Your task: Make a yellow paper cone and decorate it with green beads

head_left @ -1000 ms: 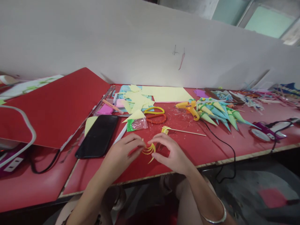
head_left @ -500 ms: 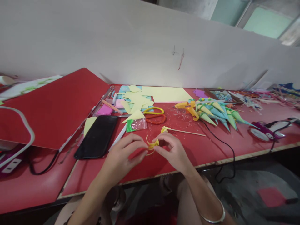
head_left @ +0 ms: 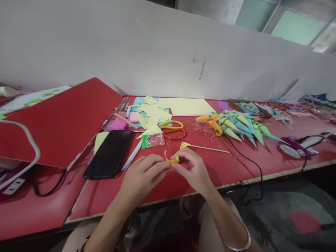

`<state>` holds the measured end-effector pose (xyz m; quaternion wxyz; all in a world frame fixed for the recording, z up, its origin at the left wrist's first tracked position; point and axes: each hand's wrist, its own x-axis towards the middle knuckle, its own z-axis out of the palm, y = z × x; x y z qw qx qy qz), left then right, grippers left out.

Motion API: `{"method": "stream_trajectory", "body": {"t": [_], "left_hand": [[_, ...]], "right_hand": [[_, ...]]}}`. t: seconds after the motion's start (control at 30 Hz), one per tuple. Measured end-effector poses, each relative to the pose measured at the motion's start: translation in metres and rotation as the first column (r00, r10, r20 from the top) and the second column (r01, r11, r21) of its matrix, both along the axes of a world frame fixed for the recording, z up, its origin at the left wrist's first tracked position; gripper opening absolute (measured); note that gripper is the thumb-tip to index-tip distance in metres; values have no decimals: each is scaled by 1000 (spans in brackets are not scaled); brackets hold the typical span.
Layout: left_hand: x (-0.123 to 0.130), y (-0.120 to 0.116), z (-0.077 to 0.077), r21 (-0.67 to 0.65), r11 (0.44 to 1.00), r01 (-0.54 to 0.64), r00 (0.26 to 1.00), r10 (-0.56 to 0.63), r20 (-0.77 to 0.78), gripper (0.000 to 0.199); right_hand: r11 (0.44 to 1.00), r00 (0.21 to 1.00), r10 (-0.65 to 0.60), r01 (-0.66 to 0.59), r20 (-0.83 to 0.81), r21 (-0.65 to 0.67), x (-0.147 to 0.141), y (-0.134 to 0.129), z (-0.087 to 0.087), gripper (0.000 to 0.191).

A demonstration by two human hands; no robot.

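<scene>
Hands point(head_left: 145, 171) point(head_left: 194, 169) with yellow strips point(head_left: 173, 161) between

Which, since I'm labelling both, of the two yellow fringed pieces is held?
The nearer piece, between left hand and right hand; the other piece adjoins the thin stick.

There are two yellow fringed pieces point(head_left: 173, 160), one smartphone point(head_left: 109, 154), one glue gun point(head_left: 212, 121), one pair of scissors point(head_left: 173, 128), one thin stick point(head_left: 208, 148), one silver bangle point(head_left: 249, 239).
</scene>
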<state>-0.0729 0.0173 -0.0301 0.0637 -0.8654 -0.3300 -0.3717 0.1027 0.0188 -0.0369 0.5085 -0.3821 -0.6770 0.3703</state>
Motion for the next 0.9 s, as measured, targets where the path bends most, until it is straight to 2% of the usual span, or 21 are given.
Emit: {"method": "stream_trajectory", "body": {"t": [0.47, 0.67, 0.9], "left_hand": [[3, 0, -2, 46, 999, -24, 1000, 24, -9, 8], [-1, 1, 1, -6, 999, -47, 999, 47, 26, 12], [-3, 3, 0, -36, 999, -36, 999, 36, -5, 17]], "right_hand": [[1000, 1000, -14, 14, -8, -4, -1, 0, -1, 6], [999, 999, -35, 35, -11, -7, -1, 0, -1, 6], [1000, 999, -29, 29, 18, -6, -1, -1, 1, 5]]}}
